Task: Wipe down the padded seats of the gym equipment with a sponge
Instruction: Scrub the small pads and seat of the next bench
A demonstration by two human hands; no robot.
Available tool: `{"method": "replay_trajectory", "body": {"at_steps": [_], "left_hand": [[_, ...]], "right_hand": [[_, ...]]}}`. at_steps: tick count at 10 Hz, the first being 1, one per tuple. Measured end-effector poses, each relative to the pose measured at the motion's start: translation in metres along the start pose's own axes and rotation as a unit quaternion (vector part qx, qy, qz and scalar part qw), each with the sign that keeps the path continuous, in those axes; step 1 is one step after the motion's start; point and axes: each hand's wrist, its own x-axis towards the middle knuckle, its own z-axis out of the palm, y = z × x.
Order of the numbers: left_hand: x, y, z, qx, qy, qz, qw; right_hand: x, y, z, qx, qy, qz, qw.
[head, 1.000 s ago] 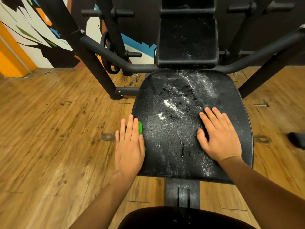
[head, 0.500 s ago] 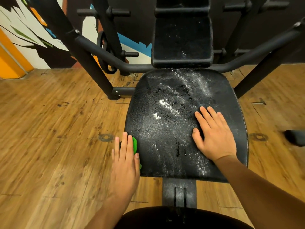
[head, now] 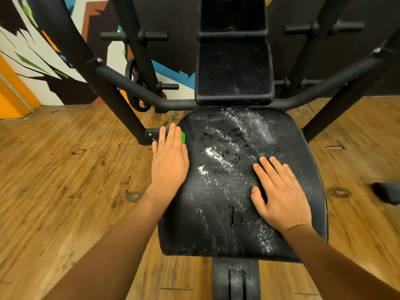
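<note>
Sponge [head: 183,137] mostly hidden (under left hand [head: 170,163]).

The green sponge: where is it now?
In the head view, the green sponge lies under the left hand at the far left edge of the black padded seat.

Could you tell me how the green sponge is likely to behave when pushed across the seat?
Probably soft and light: the left hand, lying flat, covers nearly all of the green sponge. It will likely drag rather than slide, since the seat looks pebbled and wet. It may smear the white powder.
</note>
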Motion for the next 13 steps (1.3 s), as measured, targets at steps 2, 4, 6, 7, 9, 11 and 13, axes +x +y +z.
{"method": "replay_trajectory", "body": {"at_steps": [2, 4, 6, 7, 9, 11, 13], "left_hand": [[0.069, 0.016, 0.003, 0.019, 0.002, 0.025, 1.0], [0.048, 0.019, 0.005, 0.027, 0.017, 0.05, 0.998], [0.037, 0.017, 0.003, 0.017, -0.001, 0.062, 0.998], [0.054, 0.017, 0.001, 0.003, -0.006, 0.048, 0.999], [0.034, 0.017, 0.0, 0.004, 0.008, 0.052, 0.999], [0.014, 0.01, 0.003, 0.006, 0.003, 0.052, 0.999], [0.035, 0.018, 0.0, 0.01, -0.013, 0.048, 0.999]], "right_hand": [[0.0, 0.0, 0.001, 0.001, 0.009, -0.002, 1.0], [0.002, 0.0, 0.002, 0.0, -0.003, 0.001, 1.0], [0.002, 0.0, 0.0, 0.004, 0.002, 0.004, 1.0], [0.003, -0.001, 0.001, 0.007, 0.003, 0.002, 1.0], [0.002, -0.001, 0.0, 0.004, 0.003, 0.005, 1.0], [0.002, -0.001, 0.0, 0.003, 0.001, 0.006, 1.0], [0.002, -0.001, 0.0, 0.001, -0.002, 0.006, 1.0]]}}
